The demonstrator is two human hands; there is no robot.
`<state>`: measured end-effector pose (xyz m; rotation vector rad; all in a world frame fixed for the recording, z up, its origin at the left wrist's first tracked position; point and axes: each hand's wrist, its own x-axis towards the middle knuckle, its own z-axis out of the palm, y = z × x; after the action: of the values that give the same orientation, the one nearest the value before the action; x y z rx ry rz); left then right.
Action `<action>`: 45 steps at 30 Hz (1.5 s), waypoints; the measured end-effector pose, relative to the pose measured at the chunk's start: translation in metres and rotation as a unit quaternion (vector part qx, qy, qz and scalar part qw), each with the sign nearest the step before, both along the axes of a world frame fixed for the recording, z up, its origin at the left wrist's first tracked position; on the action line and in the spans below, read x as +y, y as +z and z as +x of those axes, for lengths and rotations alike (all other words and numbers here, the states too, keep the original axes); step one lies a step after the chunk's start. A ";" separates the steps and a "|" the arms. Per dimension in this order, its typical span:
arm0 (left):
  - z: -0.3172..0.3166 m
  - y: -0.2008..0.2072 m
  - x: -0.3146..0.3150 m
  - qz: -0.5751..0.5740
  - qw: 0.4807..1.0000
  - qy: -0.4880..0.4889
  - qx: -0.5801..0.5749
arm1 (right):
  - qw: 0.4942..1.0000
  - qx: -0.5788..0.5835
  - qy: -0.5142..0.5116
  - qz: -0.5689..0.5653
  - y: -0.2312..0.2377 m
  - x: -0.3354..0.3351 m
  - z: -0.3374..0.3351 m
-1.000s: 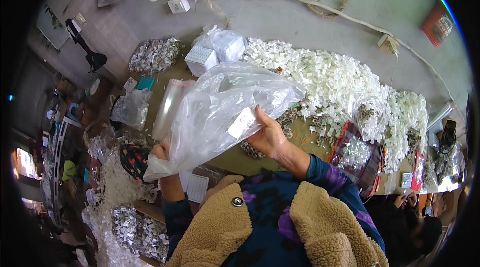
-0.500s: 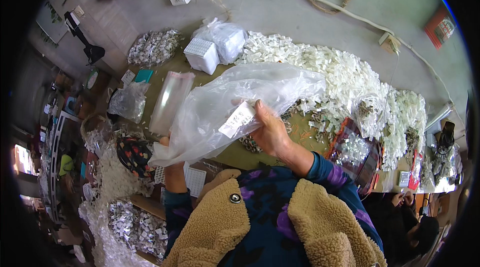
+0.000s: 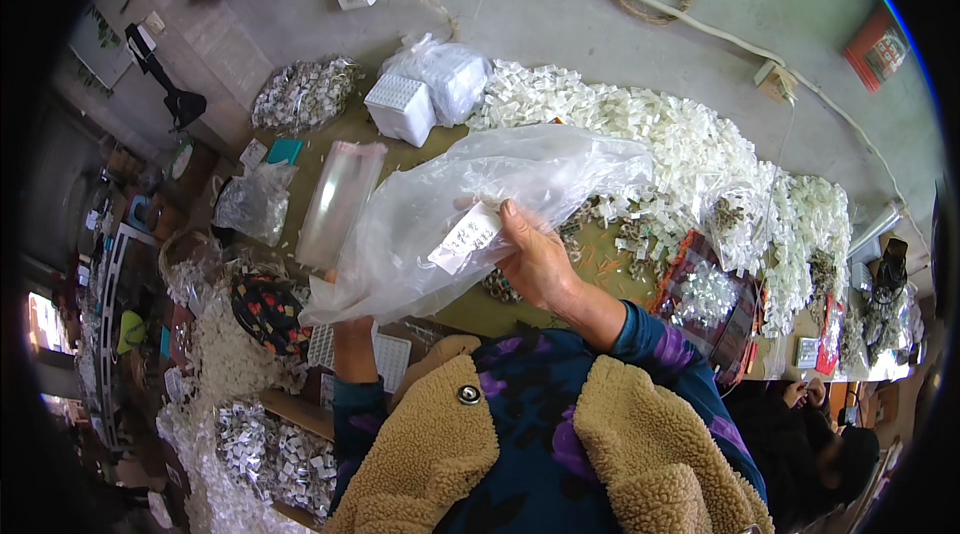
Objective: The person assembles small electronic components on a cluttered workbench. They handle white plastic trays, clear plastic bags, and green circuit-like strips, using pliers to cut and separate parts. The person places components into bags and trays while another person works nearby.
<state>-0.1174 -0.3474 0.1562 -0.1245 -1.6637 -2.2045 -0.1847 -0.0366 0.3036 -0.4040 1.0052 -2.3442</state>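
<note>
Overhead, head view: two bare hands work above a green-brown table (image 3: 440, 142), with one clear plastic bag between them.
Right hand: half curled (image 3: 540, 262), its thumb pressing the near edge of the label and the fingers behind it; it has label and film together.
Left hand: mostly hidden behind the bag's lower corner (image 3: 331, 277), a fingertip showing beside the film; how far it is closed, or whether it grips the film, cannot be told.
Clear plastic bag: spread loosely from the left hand (image 3: 400, 234) across and past the right hand, crumpled, see-through.
White label: just left of the right thumb (image 3: 467, 238), tilted, with dark handwriting, lying against the bag.
Clear sleeves: a flat, shiny stack (image 3: 340, 199) just beyond the left hand.
White block: dimpled on top (image 3: 400, 110), beyond both hands, beside a bagged white bundle (image 3: 455, 79).
White pieces: a long heap (image 3: 690, 149), beyond the right hand and off to its right.
Mottled pieces: a small cluster (image 3: 499, 286) just under the right hand.
Plaid cloth: to the right of the right hand (image 3: 722, 346), with shiny clear pieces (image 3: 706, 296) on it.
Floral cloth: dark, bunched (image 3: 268, 309), to the left of the left hand.
Co-worker: a person in dark clothes (image 3: 790, 444), far right of the right hand, hands together.
</note>
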 end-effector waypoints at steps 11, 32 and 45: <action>0.002 0.004 0.007 0.066 0.998 0.019 0.007 | 1.000 -0.008 -0.004 -0.009 -0.006 -0.005 -0.005; -0.039 0.038 0.104 -0.251 0.964 -0.005 -0.086 | 0.996 -0.025 0.065 0.063 -0.061 -0.013 -0.015; -0.026 0.067 0.165 -0.328 0.907 -0.229 -0.130 | 0.957 -0.170 0.177 -0.151 -0.068 -0.040 -0.010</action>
<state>-0.1430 -0.1822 0.2237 -0.4540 -2.7132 -1.9004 -0.1944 -0.0769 0.2360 -0.2541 0.3763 -2.1376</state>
